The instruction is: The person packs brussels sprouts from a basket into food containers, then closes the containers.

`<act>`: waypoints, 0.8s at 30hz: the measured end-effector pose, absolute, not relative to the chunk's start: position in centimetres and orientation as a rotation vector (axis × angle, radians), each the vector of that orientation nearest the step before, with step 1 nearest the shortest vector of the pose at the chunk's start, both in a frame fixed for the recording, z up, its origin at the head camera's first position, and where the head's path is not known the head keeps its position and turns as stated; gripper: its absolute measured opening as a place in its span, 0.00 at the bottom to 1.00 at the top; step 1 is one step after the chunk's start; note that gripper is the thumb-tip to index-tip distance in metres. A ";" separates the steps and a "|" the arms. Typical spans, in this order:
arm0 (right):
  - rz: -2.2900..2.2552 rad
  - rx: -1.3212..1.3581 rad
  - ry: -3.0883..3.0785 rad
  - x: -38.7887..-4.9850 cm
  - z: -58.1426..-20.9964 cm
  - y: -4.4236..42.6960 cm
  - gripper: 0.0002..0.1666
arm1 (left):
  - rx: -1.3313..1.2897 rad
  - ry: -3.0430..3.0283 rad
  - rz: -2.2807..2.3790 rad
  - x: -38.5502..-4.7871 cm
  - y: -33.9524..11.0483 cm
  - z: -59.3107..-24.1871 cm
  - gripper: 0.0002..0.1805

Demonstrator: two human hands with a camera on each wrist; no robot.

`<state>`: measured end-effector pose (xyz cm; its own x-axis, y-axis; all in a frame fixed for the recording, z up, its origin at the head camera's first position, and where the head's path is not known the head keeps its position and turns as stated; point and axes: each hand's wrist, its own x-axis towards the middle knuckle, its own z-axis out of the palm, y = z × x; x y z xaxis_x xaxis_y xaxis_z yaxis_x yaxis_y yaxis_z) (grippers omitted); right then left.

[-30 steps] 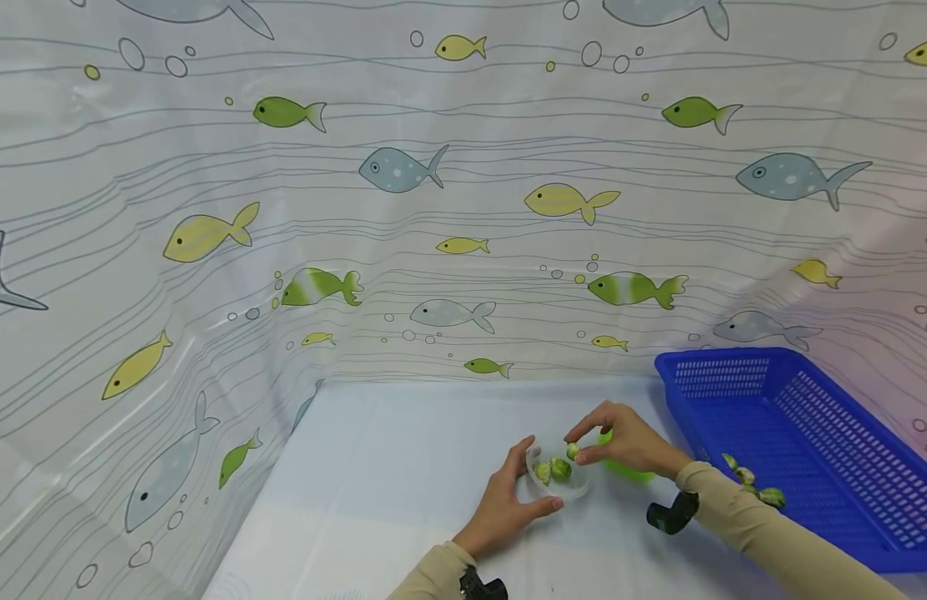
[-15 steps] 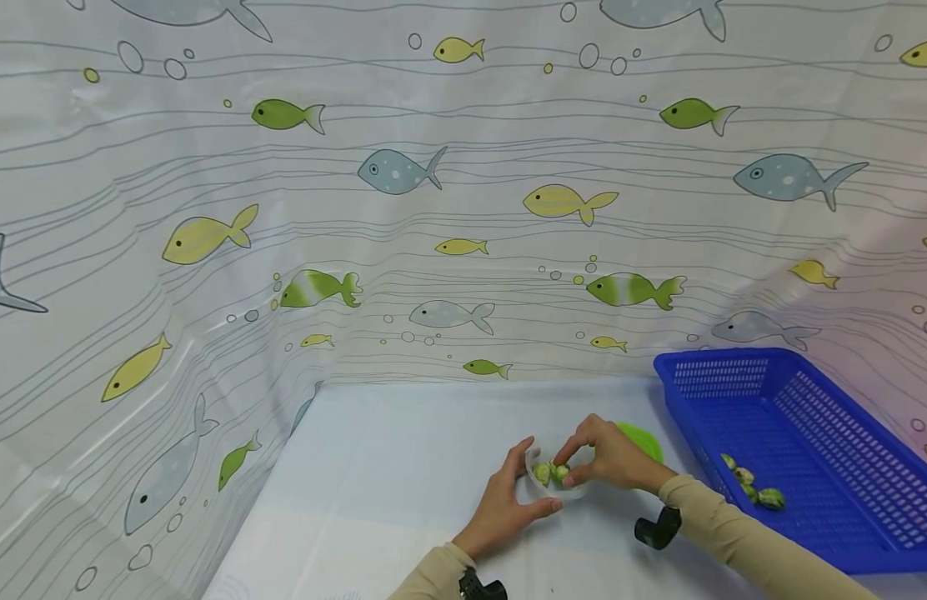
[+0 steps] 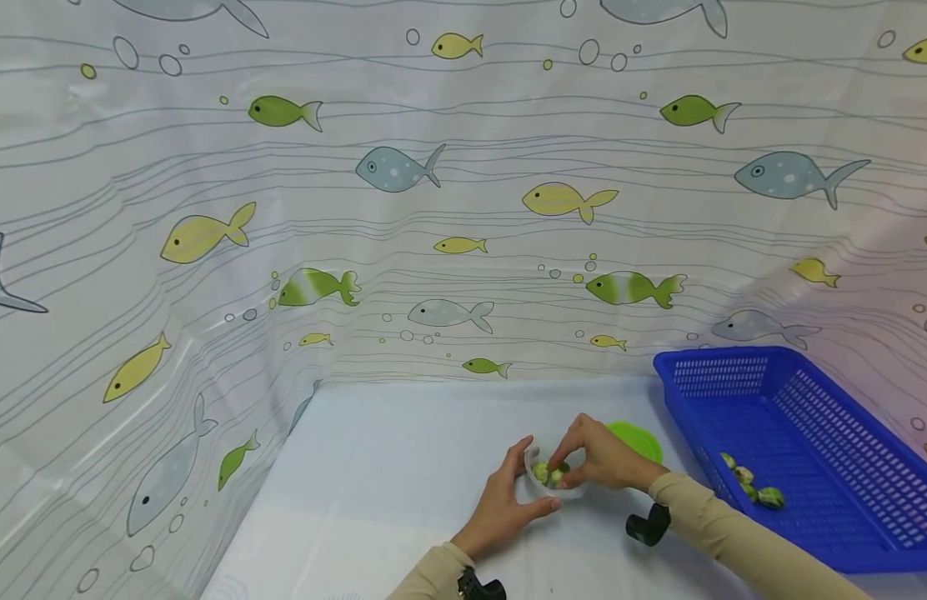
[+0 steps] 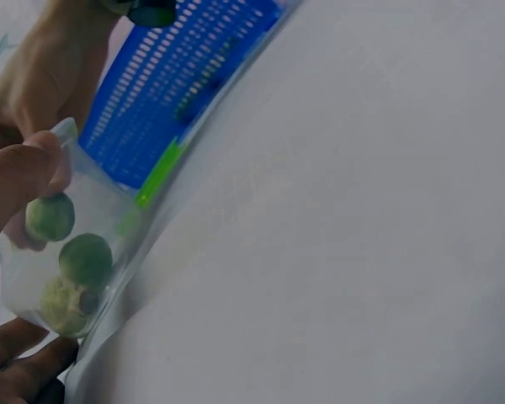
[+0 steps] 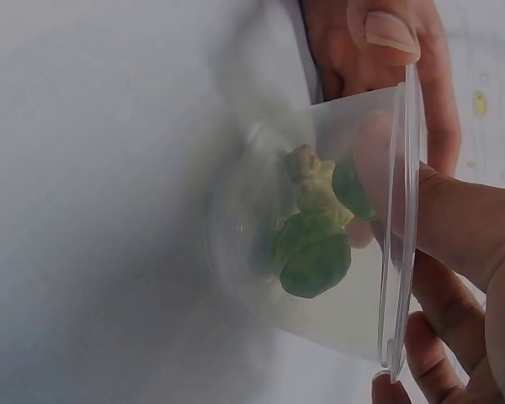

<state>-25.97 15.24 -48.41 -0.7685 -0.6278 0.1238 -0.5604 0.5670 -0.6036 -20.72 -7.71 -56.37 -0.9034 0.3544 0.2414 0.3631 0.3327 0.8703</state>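
Note:
A clear round tub (image 3: 572, 492) stands on the white table, with my left hand (image 3: 501, 510) curved round its left side, thumb at the near edge. My right hand (image 3: 609, 457) reaches inside from the right, thumb and fingers pinching a small green sprout (image 4: 50, 217). Through the clear wall in the left wrist view, another round sprout (image 4: 86, 260) and a paler one (image 4: 62, 306) lie below it. The right wrist view has the right thumb (image 5: 459, 215) over the rim, beside a sprout (image 5: 351, 187). Fingertips inside are partly hidden.
A bright green round lid (image 3: 636, 440) lies just behind the right hand. To the right is a large blue perforated basket (image 3: 831, 475), with several sprouts (image 3: 771, 497) near its left wall. A fish-patterned sheet (image 3: 463, 200) hangs behind the table.
My right hand has moved left and down into the tub with its sprout, uncovering more of the green lid. The left hand stays round the tub.

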 end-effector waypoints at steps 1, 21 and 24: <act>-0.967 -1.027 2.688 -26.0 -48.4 15.1 0.14 | -0.690 -2.557 -1.674 -20.7 -7.7 -56.4 0.53; -0.741 -1.216 2.795 -25.8 -48.6 14.2 0.13 | -0.663 -2.578 -1.682 -20.5 -7.8 -56.2 0.53; -0.708 -1.269 2.795 -25.8 -48.8 14.2 0.12 | -0.666 -2.582 -1.679 -20.5 -7.8 -56.1 0.53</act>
<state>-25.84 14.19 -48.81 -0.6753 -0.7129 0.1888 -0.7169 0.5745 -0.3950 -20.47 -7.76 -56.09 -0.9106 0.3514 0.2175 0.3414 0.3430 0.8751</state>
